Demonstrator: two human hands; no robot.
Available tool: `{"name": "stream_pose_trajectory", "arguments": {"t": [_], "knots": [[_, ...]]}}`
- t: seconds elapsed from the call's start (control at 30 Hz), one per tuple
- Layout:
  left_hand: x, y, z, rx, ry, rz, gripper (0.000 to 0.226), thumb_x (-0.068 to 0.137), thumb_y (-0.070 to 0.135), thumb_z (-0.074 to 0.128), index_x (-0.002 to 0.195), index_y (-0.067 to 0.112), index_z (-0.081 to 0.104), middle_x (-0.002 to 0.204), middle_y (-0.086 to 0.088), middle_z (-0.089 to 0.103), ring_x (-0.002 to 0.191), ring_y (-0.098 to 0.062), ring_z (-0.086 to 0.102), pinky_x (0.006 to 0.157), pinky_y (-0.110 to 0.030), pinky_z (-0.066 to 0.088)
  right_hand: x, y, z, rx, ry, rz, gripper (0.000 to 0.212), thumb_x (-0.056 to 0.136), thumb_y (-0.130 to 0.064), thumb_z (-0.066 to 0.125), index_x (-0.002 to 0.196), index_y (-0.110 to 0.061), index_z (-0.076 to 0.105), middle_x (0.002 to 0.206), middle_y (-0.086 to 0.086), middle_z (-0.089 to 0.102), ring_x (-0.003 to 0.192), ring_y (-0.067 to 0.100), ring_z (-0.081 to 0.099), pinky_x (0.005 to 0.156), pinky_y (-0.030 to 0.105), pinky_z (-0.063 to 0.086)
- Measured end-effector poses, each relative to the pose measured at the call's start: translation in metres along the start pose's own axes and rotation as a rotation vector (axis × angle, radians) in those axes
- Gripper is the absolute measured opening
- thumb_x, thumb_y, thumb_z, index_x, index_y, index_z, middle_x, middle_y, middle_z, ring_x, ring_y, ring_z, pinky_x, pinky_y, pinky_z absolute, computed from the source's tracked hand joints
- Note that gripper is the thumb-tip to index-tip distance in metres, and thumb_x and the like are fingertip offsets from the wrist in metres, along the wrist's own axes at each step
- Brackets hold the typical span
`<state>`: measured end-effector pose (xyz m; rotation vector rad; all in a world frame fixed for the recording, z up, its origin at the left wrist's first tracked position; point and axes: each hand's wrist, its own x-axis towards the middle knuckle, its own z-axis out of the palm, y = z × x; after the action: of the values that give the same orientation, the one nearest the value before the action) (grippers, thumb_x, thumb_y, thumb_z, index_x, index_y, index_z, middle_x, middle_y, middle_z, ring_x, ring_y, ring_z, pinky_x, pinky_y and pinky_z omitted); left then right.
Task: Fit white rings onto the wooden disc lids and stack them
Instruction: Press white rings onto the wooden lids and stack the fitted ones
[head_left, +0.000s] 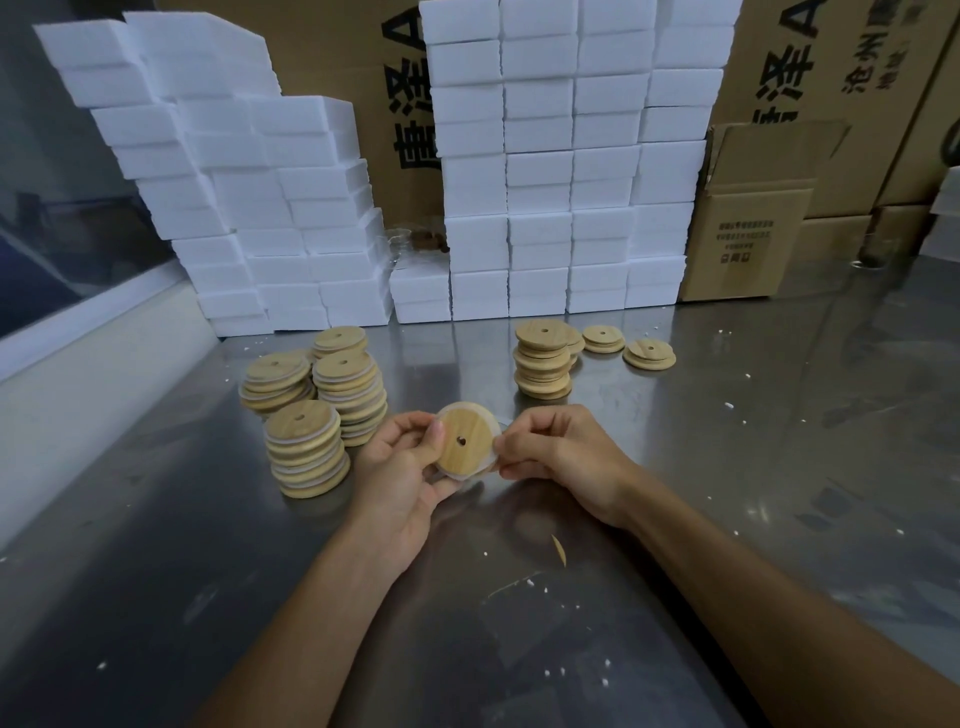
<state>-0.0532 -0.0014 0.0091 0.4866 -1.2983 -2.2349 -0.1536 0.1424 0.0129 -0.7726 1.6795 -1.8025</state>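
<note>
White foam blocks (540, 171) and cardboard cartons (748, 228) wall off the back edge of my steel table (727, 467). Above its middle my left hand (400, 467) grips a wooden lid (464, 440) while my right hand (558, 454) pinches the white ring (470, 474) onto its rim, seemingly half seated. Three ringed stacks (306, 447) stand toward the left edge, apparently finished; the bare stack (543, 364) and loose lids (649, 353) near the back still wait, so I'd say well past halfway.
</note>
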Motion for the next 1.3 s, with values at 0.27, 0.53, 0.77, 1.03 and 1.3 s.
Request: {"name": "stream_pose_trajectory", "arguments": {"t": [0.27,0.53,0.77,1.03,1.3], "knots": [[0.0036,-0.0018,-0.0060,0.116,0.040,0.047,0.016,0.090,-0.003,0.060,0.082,0.008,0.051,0.078,-0.007,0.073,0.078,-0.023,0.073,0.068,-0.046,0.060,-0.0022,0.0034,0.0073,-0.112,0.096,-0.078,0.009,0.090,-0.005,0.069,0.081,-0.005,0.072,0.085,0.023,0.074,0.077,0.024,0.068,0.072,0.029,0.058],[-0.0027,-0.0019,-0.0048,0.380,0.002,0.160,0.024,0.087,-0.010,0.062,0.093,0.013,0.058,0.091,-0.011,0.069,0.082,-0.025,0.073,0.067,-0.042,0.061,-0.0001,0.0045,0.0050,-0.054,0.153,-0.078,0.015,0.092,0.001,0.063,0.081,-0.005,0.071,0.073,0.004,0.073,0.070,0.013,0.068,0.073,0.028,0.060],[0.0002,0.0008,-0.0067,0.281,0.012,0.074,0.020,0.089,-0.011,0.058,0.087,0.009,0.058,0.090,-0.011,0.069,0.079,-0.023,0.073,0.066,-0.040,0.060,-0.0035,0.0021,0.0033,-0.007,0.109,-0.060,0.005,0.087,0.004,0.069,0.085,0.003,0.073,0.087,0.024,0.074,0.079,0.025,0.071,0.085,0.039,0.061],[-0.0017,0.0053,-0.0054,0.246,0.020,0.048,0.017,0.089,-0.008,0.060,0.083,0.007,0.052,0.089,-0.017,0.071,0.084,-0.028,0.073,0.074,-0.047,0.060,-0.0029,0.0026,0.0057,-0.083,0.116,-0.097,0.006,0.089,0.000,0.069,0.084,-0.003,0.073,0.081,0.014,0.075,0.075,0.018,0.069,0.073,0.028,0.061],[-0.0038,0.0006,-0.0019,0.443,0.015,0.084,0.019,0.091,-0.001,0.061,0.073,0.001,0.061,0.064,-0.012,0.064,0.054,-0.017,0.064,0.055,-0.030,0.058,0.0001,0.0040,0.0016,0.045,0.183,-0.143,0.014,0.093,-0.009,0.066,0.083,-0.016,0.073,0.080,0.003,0.074,0.075,0.013,0.067,0.065,0.023,0.055]]}}
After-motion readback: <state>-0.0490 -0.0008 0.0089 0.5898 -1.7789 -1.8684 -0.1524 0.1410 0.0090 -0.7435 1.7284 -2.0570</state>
